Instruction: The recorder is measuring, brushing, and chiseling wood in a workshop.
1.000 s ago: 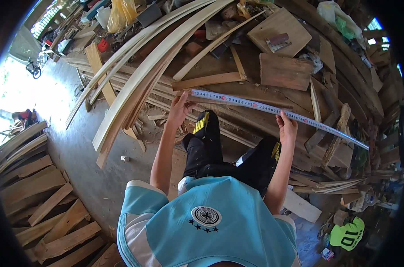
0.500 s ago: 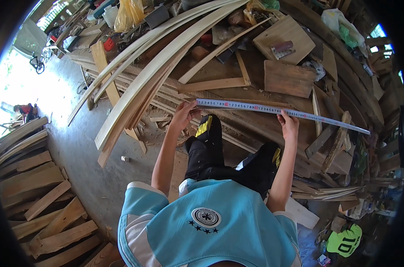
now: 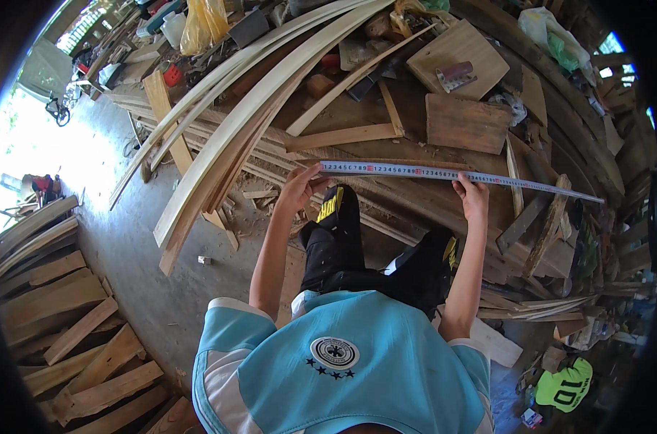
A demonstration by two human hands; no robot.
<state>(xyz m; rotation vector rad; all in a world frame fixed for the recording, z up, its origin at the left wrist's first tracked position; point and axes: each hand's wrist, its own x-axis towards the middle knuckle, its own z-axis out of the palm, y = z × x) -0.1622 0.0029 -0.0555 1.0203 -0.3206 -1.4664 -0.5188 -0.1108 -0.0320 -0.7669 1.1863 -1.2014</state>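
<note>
Out front, your left hand [image 3: 297, 189] pinches measuring tape [image 3: 397, 171] end, right hand [image 3: 473, 197] pinches partway along; hold it taut, untwisted.

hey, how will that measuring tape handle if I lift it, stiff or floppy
The measuring tape is probably fairly stiff lengthwise, since it runs nearly straight past the right hand. Being a thin, narrow strip, it's likely light, but might buckle if pushed.
</note>
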